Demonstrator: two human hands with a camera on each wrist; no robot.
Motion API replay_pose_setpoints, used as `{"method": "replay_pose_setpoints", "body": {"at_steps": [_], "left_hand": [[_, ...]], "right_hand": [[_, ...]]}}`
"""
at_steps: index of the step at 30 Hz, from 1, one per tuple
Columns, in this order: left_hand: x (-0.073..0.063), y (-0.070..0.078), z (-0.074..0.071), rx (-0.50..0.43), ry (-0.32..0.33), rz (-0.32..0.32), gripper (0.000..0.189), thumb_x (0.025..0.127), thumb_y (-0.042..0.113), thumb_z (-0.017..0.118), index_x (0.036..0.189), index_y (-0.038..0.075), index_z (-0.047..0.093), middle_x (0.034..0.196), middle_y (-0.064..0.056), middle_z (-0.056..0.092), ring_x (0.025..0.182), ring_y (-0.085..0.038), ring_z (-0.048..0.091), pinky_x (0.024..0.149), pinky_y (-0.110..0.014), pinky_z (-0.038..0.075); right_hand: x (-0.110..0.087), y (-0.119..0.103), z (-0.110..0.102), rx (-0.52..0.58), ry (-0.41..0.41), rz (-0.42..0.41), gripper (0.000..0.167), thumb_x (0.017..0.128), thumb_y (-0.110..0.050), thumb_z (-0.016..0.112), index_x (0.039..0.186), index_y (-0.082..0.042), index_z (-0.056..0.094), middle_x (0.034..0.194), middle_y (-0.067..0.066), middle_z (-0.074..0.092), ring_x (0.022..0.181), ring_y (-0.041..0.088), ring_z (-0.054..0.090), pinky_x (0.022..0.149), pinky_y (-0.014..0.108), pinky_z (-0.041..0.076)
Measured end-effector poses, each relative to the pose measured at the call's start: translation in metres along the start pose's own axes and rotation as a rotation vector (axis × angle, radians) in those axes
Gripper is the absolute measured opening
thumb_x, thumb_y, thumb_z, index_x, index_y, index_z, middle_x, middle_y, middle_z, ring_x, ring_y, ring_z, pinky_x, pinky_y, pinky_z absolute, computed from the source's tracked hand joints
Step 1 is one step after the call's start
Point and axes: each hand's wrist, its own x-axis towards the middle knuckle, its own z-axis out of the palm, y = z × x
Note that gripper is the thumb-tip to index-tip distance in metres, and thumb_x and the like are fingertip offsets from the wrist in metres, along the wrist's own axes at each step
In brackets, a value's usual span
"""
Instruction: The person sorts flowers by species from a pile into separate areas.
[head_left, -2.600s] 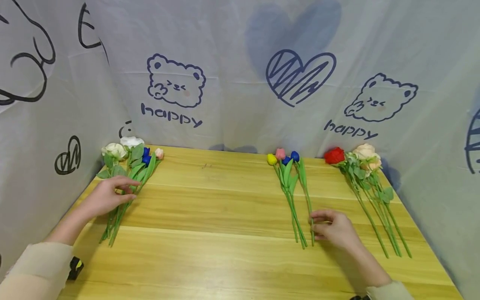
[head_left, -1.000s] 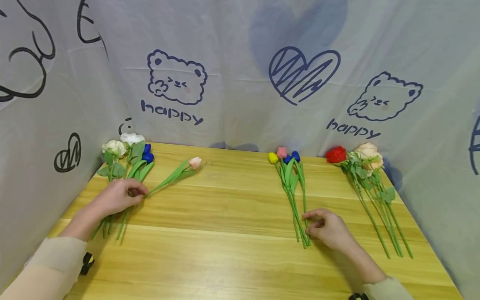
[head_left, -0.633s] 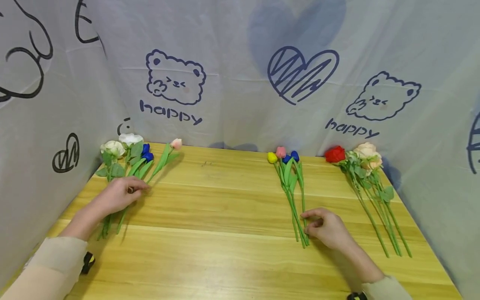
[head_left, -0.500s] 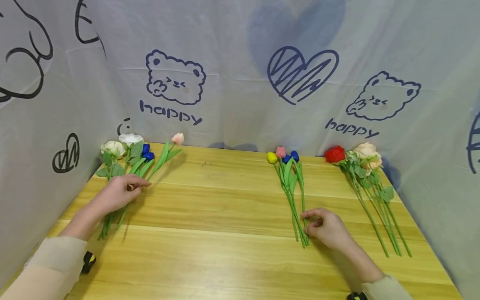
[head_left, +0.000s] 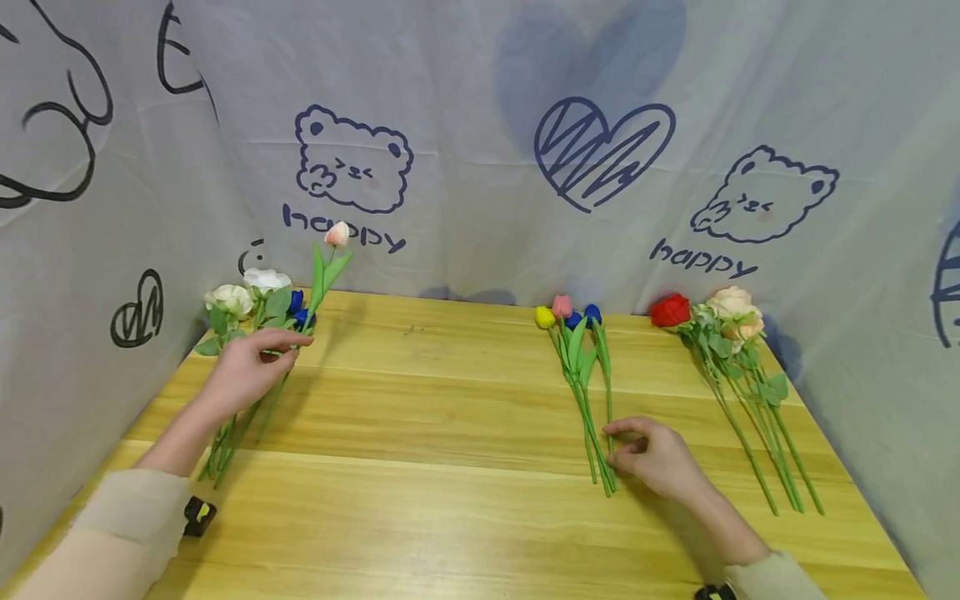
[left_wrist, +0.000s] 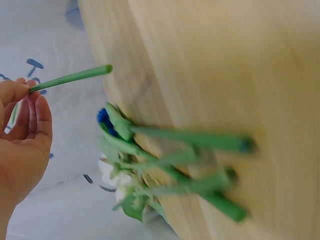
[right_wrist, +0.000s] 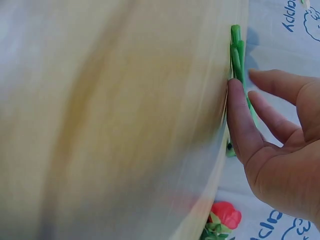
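Observation:
My left hand (head_left: 251, 367) pinches the stem of a pale pink tulip (head_left: 337, 234) between thumb and fingertips. The flower is raised, its head upright in front of the backdrop. In the left wrist view the stem's cut end (left_wrist: 100, 70) sticks out past the fingertips. Below that hand lie white roses (head_left: 228, 300) and blue tulips (head_left: 297, 302). My right hand (head_left: 660, 457) is beside the lower stems of a second tulip bunch (head_left: 581, 392) with yellow, pink and blue heads. Its fingers are relaxed and spread apart, the fingertips right at the green stems (right_wrist: 237, 55).
At the right of the wooden table (head_left: 420, 517) lies a bunch with a red rose (head_left: 670, 310) and peach roses (head_left: 733, 310). A pale cloth backdrop (head_left: 465, 125) with drawn bears and hearts rises behind the table and along its sides.
My left hand has separated the pale pink tulip from the left bunch, swung it right, then raised it upright. The right hand has shifted the right-hand blue tulip's stem against its bunch.

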Motion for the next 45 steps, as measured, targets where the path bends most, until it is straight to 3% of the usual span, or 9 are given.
{"method": "replay_pose_setpoints", "body": {"at_steps": [5,11,17,21,25,30,35,40,45], "left_hand": [[0.004,0.015,0.011,-0.062,0.022,0.0,0.026,0.105,0.009,0.06,0.127,0.005,0.074,0.131,-0.017,0.068,0.099,-0.013,0.063,0.076,-0.011,0.052],[0.009,0.04,0.031,-0.168,0.057,-0.012,0.027,0.105,0.009,0.06,0.127,0.005,0.074,0.128,-0.015,0.069,0.099,-0.01,0.061,0.081,-0.01,0.051],[0.019,0.068,0.061,-0.377,0.092,0.008,0.027,0.103,0.005,0.063,0.127,0.001,0.073,0.128,-0.018,0.068,0.105,-0.008,0.063,0.088,-0.012,0.053],[0.026,0.087,0.084,-0.448,0.096,0.029,0.026,0.102,0.005,0.065,0.126,0.0,0.073,0.127,-0.018,0.069,0.105,-0.009,0.065,0.089,-0.014,0.054],[0.034,0.11,0.109,-0.541,0.083,0.059,0.025,0.101,0.002,0.066,0.124,-0.002,0.074,0.127,-0.018,0.069,0.108,-0.015,0.066,0.089,-0.018,0.056],[0.043,0.14,0.14,-0.671,0.058,0.105,0.024,0.099,-0.003,0.067,0.122,-0.005,0.073,0.127,-0.02,0.068,0.113,-0.032,0.066,0.09,-0.024,0.058],[0.048,0.164,0.166,-0.72,0.023,0.129,0.025,0.099,0.001,0.068,0.123,-0.004,0.073,0.125,-0.018,0.069,0.107,-0.03,0.069,0.089,-0.028,0.06],[0.048,0.178,0.18,-0.733,0.01,0.135,0.024,0.099,0.003,0.07,0.122,-0.001,0.075,0.124,-0.015,0.069,0.108,-0.03,0.069,0.095,-0.036,0.058],[0.047,0.181,0.184,-0.732,-0.001,0.139,0.023,0.098,0.001,0.071,0.12,0.0,0.076,0.121,-0.015,0.071,0.108,-0.03,0.069,0.096,-0.042,0.058]], "right_hand": [[-0.002,0.002,-0.004,0.114,-0.02,0.061,0.04,0.096,-0.01,0.074,0.133,0.002,0.065,0.117,0.018,0.071,0.09,0.024,0.072,0.073,0.035,0.063],[-0.002,-0.001,-0.009,0.112,0.069,0.049,0.044,0.1,-0.02,0.07,0.14,-0.002,0.062,0.111,0.016,0.074,0.091,0.024,0.073,0.076,0.035,0.061],[-0.001,-0.018,0.001,0.283,0.201,-0.101,0.044,0.103,-0.024,0.068,0.142,-0.005,0.06,0.135,0.02,0.064,0.101,0.021,0.074,0.087,0.037,0.062],[0.005,-0.035,0.018,0.398,0.248,-0.222,0.039,0.102,-0.015,0.069,0.138,-0.001,0.063,0.133,0.017,0.063,0.097,0.017,0.074,0.086,0.039,0.062],[0.01,-0.056,0.035,0.442,0.22,-0.259,0.035,0.101,-0.014,0.071,0.135,-0.006,0.066,0.13,0.011,0.065,0.095,0.018,0.074,0.086,0.038,0.063],[0.017,-0.079,0.057,0.497,0.097,-0.3,0.033,0.099,-0.007,0.072,0.131,-0.003,0.067,0.136,0.014,0.062,0.108,0.026,0.069,0.087,0.041,0.062],[0.025,-0.093,0.07,0.434,0.036,-0.303,0.034,0.096,-0.007,0.074,0.13,-0.005,0.07,0.134,0.013,0.063,0.114,0.033,0.069,0.084,0.035,0.063],[0.027,-0.099,0.074,0.372,0.069,-0.266,0.033,0.093,-0.002,0.075,0.126,-0.009,0.073,0.131,0.009,0.067,0.107,0.03,0.072,0.075,0.027,0.06],[0.027,-0.1,0.073,0.335,0.072,-0.234,0.03,0.093,0.002,0.074,0.12,-0.01,0.076,0.116,0.016,0.074,0.091,0.026,0.076,0.06,0.023,0.051]]}}
